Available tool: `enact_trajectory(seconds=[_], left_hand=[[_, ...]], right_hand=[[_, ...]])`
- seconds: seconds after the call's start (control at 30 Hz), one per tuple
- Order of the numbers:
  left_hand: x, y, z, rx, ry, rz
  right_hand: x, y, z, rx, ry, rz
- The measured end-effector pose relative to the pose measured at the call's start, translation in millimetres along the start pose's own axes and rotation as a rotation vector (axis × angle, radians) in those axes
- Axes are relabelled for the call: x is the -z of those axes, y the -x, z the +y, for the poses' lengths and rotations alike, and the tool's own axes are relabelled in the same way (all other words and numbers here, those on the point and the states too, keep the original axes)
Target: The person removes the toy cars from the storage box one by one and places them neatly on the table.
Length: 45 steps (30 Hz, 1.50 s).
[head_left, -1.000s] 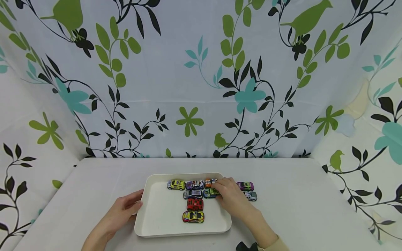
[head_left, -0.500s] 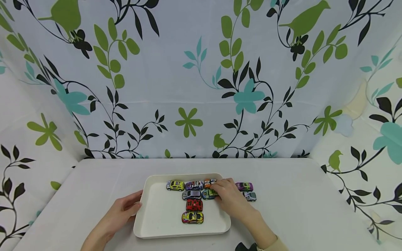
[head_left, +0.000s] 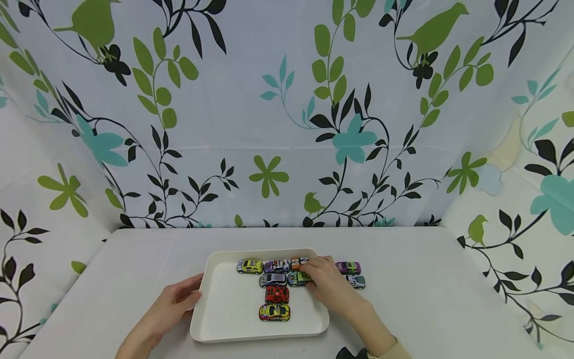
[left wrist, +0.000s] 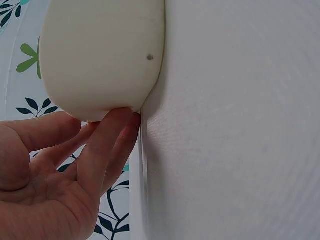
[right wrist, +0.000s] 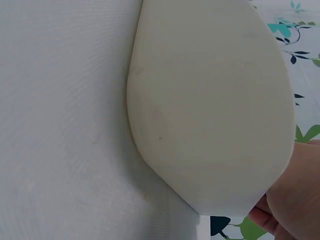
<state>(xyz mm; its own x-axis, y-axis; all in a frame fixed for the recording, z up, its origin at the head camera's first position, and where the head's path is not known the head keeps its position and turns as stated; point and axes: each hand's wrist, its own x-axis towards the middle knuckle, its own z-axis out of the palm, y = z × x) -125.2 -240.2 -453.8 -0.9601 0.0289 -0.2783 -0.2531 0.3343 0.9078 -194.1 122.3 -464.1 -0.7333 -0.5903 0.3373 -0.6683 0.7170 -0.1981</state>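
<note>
A white tray (head_left: 233, 324) lies on the table with several small toy cars in it. At its left edge, the left hand (head_left: 168, 309) grips the rim; in the left wrist view, the fingers of this hand (left wrist: 75, 165) touch the tray's outer wall (left wrist: 105, 55). Over the tray's right side, the right hand (head_left: 336, 286) pinches a green car (head_left: 297, 278), partly covered by its fingers. Beside it are a grey car (head_left: 273, 279) and an orange car (head_left: 298, 263). The right wrist view shows the tray's wall (right wrist: 210, 110) hiding much of the right hand (right wrist: 300, 195).
Yellow (head_left: 249, 266) and purple-white (head_left: 276, 266) cars stand in the back row. A red car (head_left: 277, 294) is above a yellow-red one (head_left: 274, 312). Right of the tray, purple (head_left: 349, 268) and silver (head_left: 357, 281) cars sit on the table (head_left: 421, 299). Patterned cloth (head_left: 215, 124) surrounds it.
</note>
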Motion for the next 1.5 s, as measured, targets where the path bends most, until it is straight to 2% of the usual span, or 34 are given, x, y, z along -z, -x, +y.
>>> enact_trajectory(seconds=[0.53,0.87,1.33,1.5], left_hand=[[0.6,0.8,3.5,0.009,0.003,-0.011],[2.2,1.8,1.5,-0.03,0.023,-0.043],[2.1,1.9,2.7,-0.053,0.035,-0.064],[2.5,3.1,1.4,-0.056,0.032,-0.056]], right_hand=[[12,-4.2,1,-0.067,-0.038,-0.078],[19,-4.2,3,-0.05,-0.054,-0.033],[33,-1.4,5,-0.084,-0.186,-0.026],[36,-0.6,2,-0.08,-0.183,-0.028]])
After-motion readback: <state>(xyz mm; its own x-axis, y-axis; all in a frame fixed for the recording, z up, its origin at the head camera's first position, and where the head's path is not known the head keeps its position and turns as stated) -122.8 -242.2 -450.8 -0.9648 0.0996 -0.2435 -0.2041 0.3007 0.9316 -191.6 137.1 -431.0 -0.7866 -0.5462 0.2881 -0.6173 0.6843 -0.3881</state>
